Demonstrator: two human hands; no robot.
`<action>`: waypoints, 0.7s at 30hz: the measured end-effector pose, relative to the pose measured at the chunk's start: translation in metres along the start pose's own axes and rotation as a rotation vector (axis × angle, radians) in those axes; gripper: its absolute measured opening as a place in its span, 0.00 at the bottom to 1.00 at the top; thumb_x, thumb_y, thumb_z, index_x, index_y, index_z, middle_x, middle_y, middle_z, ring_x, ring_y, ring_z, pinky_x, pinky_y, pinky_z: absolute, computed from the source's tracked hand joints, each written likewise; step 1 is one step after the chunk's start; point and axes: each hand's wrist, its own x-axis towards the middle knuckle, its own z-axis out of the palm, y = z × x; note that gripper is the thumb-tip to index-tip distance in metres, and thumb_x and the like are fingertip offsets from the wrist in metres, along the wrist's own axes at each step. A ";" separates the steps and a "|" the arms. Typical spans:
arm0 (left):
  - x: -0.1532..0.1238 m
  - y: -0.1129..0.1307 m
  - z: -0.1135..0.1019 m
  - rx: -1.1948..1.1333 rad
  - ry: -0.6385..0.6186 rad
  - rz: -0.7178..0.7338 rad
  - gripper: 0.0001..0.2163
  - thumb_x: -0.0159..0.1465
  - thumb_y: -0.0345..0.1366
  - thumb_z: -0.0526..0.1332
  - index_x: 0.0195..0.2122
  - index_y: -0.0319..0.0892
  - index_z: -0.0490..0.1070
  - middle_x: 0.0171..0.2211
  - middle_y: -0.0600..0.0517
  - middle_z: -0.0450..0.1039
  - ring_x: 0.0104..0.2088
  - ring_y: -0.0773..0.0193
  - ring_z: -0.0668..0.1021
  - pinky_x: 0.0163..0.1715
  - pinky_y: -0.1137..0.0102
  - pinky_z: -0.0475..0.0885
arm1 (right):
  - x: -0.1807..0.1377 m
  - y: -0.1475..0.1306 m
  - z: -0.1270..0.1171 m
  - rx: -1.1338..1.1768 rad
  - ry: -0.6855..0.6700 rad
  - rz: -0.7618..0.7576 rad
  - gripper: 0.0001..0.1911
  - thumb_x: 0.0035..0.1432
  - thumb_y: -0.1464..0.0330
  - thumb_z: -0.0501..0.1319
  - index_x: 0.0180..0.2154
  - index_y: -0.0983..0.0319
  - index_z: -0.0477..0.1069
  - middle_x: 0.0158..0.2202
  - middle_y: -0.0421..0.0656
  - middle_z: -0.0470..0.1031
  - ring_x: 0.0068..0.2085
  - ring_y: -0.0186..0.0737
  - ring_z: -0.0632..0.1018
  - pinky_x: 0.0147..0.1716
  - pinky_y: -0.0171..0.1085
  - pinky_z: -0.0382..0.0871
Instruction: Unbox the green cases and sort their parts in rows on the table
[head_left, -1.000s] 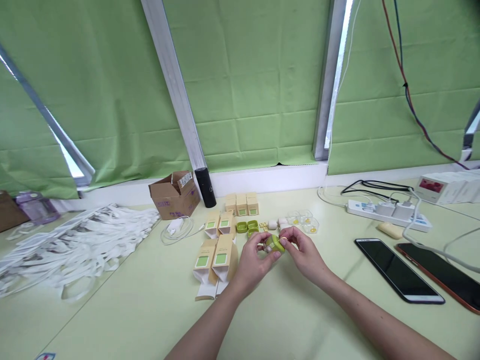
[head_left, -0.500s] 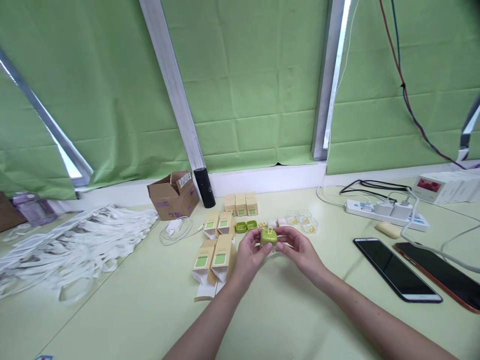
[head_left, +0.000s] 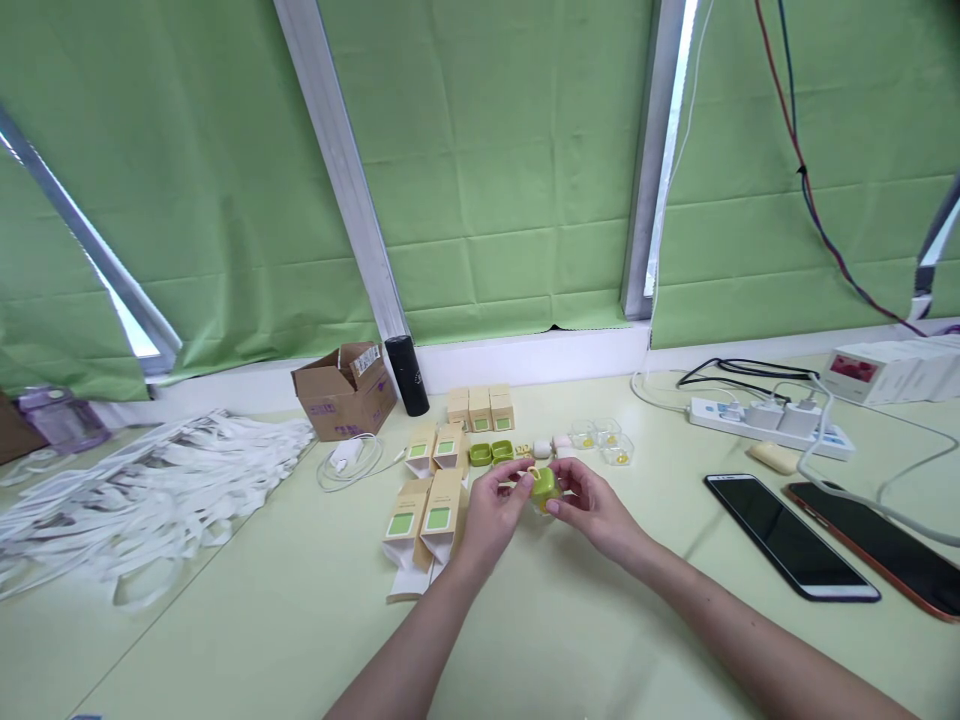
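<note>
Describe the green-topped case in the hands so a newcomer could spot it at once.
Find the pale table below the middle green blind. There, between the left hand and the right hand, is the small green-topped case. Unlike the green trays lying beyond the left hand, it is held and bears a pale yellow loop.

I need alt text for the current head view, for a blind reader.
A person's left hand and right hand hold a small green case over a pale table. Tan boxes sit near the left hand; two phones lie at the right, and green blinds hang behind.
</note>
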 end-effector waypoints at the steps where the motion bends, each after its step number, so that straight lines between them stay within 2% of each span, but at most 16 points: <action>1: 0.001 0.001 -0.001 0.049 -0.005 0.019 0.16 0.64 0.47 0.67 0.46 0.41 0.82 0.50 0.41 0.81 0.49 0.51 0.81 0.45 0.62 0.77 | -0.001 0.000 0.000 -0.021 -0.012 -0.008 0.21 0.54 0.56 0.72 0.45 0.57 0.71 0.42 0.43 0.75 0.43 0.44 0.76 0.41 0.42 0.75; 8: -0.001 0.004 0.000 0.136 0.048 0.074 0.08 0.64 0.41 0.66 0.33 0.43 0.82 0.40 0.45 0.83 0.43 0.53 0.82 0.45 0.62 0.76 | -0.005 0.000 0.004 -0.162 -0.034 -0.016 0.16 0.58 0.61 0.69 0.46 0.57 0.70 0.45 0.43 0.75 0.46 0.45 0.75 0.44 0.42 0.71; 21: -0.005 0.000 0.005 0.172 0.047 0.069 0.08 0.69 0.40 0.60 0.36 0.44 0.74 0.43 0.47 0.81 0.44 0.55 0.81 0.45 0.63 0.73 | -0.004 -0.008 0.005 -0.248 -0.021 -0.018 0.15 0.56 0.67 0.68 0.46 0.57 0.72 0.42 0.42 0.75 0.42 0.43 0.74 0.41 0.41 0.68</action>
